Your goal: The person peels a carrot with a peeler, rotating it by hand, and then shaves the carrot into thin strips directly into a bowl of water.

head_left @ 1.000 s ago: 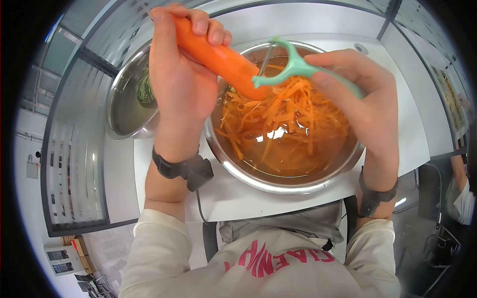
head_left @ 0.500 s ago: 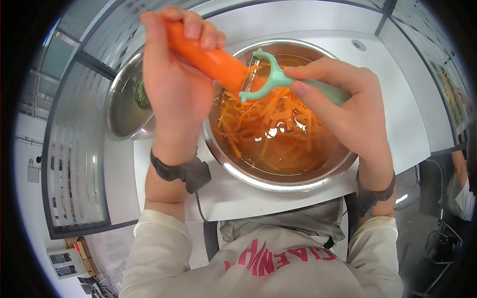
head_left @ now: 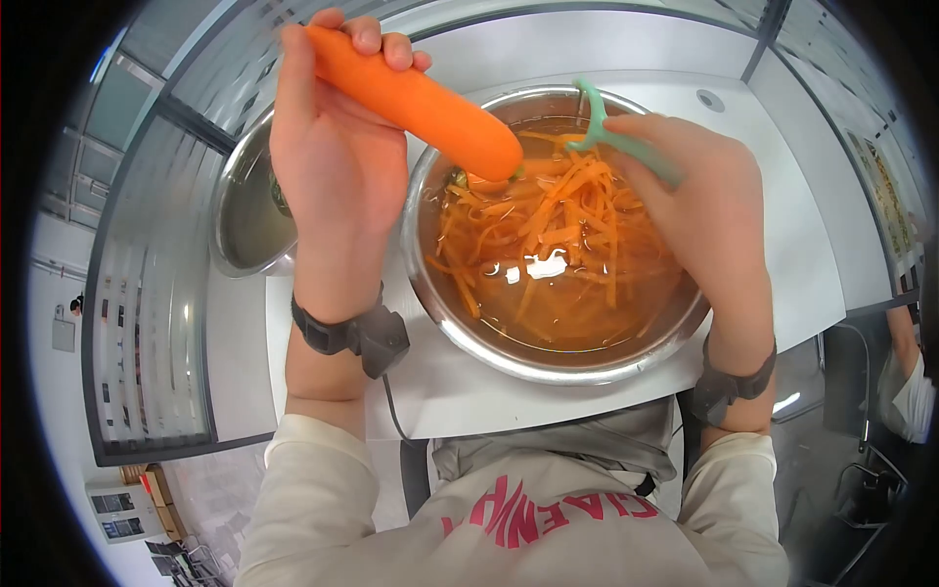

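My left hand (head_left: 342, 161) is closed round the thick end of a smooth orange carrot (head_left: 425, 106), whose blunt end points down to the right over the bowl. In my right hand (head_left: 699, 186) is a mint-green peeler (head_left: 636, 147), its head turned up and apart from the carrot. Below both hands stands a large steel bowl (head_left: 562, 372) of water. Many orange carrot peelings (head_left: 577, 210) float in it, with what looks like more carrot near the far side, partly hidden under the held one.
A second steel bowl (head_left: 230, 240) stands at the left, holding something green mostly behind my left forearm. The white table (head_left: 792, 254) is bounded by glazed partitions (head_left: 147, 303). A dark cable (head_left: 393, 409) hangs over the front edge. Another person's arm (head_left: 902, 338) shows at far right.
The peeler has lifted off the carrot and moved right and up, its head turning upward. The carrot has shifted slightly, and its blunt end now shows fully.
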Motion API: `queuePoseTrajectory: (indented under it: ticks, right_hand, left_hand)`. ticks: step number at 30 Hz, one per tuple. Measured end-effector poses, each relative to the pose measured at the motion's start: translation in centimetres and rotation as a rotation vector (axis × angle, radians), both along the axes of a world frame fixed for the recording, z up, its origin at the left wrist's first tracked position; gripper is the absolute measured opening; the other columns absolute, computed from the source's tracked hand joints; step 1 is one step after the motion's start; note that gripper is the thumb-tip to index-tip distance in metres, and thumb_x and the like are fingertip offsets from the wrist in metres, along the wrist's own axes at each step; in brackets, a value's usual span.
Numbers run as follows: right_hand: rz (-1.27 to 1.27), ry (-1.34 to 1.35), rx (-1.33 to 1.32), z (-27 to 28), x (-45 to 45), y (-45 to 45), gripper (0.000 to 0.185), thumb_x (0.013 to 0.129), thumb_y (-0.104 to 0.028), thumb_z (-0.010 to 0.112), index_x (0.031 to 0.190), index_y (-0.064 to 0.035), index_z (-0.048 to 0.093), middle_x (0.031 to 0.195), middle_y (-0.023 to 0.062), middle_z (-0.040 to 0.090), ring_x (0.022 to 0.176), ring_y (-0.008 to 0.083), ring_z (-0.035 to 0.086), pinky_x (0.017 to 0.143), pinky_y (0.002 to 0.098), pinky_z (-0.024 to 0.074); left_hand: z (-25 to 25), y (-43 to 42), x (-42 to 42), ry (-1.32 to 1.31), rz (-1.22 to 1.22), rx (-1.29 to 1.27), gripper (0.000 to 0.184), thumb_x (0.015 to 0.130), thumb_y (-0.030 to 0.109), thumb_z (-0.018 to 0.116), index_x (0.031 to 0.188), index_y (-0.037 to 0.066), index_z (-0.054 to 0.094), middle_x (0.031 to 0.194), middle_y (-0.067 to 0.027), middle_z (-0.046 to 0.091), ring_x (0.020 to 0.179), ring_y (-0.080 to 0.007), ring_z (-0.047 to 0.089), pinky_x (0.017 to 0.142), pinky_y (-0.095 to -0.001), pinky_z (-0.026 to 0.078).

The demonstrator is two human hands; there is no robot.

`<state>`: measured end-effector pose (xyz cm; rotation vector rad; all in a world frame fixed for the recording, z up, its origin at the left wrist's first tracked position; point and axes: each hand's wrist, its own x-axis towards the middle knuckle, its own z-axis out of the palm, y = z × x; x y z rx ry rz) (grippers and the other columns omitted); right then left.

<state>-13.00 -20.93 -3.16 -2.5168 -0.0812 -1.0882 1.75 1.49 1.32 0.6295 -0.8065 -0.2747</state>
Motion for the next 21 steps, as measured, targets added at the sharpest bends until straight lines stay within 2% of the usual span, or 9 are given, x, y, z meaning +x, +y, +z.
queuePoseTrajectory:
  ticks: [4,6,7,10,21]
  right_hand:
    - [0.191,-0.014,0.397,1.0,-0.8,1.4,0.020,0.090,-0.009,0.074,0.110,-0.0098,0.076,0.065,0.0038,0.065,0.056,0.0126,0.056,0.056,0.0273,0.0417]
    - [0.250,0.044,0.513,1.6,-1.3,1.8,0.021,0.092,-0.008,0.074,0.113,-0.0062,0.075,0.073,0.0038,0.067,0.067,0.0095,0.059,0.063,0.0249,0.0437]
    - [0.262,0.108,0.554,2.0,-1.7,1.9,0.022,0.093,-0.007,0.074,0.114,-0.0036,0.074,0.083,0.0056,0.072,0.077,0.0100,0.064,0.071,0.0242,0.0479]
    - [0.300,0.174,0.570,2.0,-1.9,2.1,0.022,0.094,-0.005,0.073,0.116,-0.0007,0.073,0.091,0.0074,0.077,0.086,0.0094,0.070,0.078,0.0227,0.0513]
    - [0.340,0.117,0.459,2.0,-1.9,3.1,0.022,0.094,-0.004,0.072,0.116,-0.0020,0.074,0.089,0.0079,0.077,0.081,0.0079,0.069,0.072,0.0216,0.0500]
  left_hand:
    - [-0.7,-0.9,-0.3,-0.074,0.164,0.064,0.029,0.112,0.031,0.045,0.123,0.005,0.051,0.102,-0.0064,0.053,0.095,-0.0219,0.052,0.098,-0.0432,0.045]
    - [-1.0,-1.3,-0.5,-0.137,0.251,0.126,0.031,0.113,0.032,0.044,0.125,0.004,0.050,0.103,-0.0064,0.053,0.096,-0.0214,0.053,0.099,-0.0430,0.045]
    - [-1.1,-1.4,-0.7,-0.148,0.276,0.141,0.031,0.112,0.032,0.045,0.125,0.004,0.050,0.104,-0.0065,0.053,0.096,-0.0212,0.053,0.098,-0.0423,0.046]
    - [-1.3,-1.8,-1.3,-0.163,0.333,0.171,0.032,0.112,0.032,0.046,0.125,0.003,0.049,0.104,-0.0070,0.053,0.097,-0.0208,0.053,0.097,-0.0409,0.047]
    - [-2.2,-2.3,-1.3,-0.194,0.292,0.156,0.028,0.112,0.029,0.049,0.124,0.004,0.054,0.105,-0.0078,0.056,0.098,-0.0220,0.056,0.098,-0.0423,0.049]
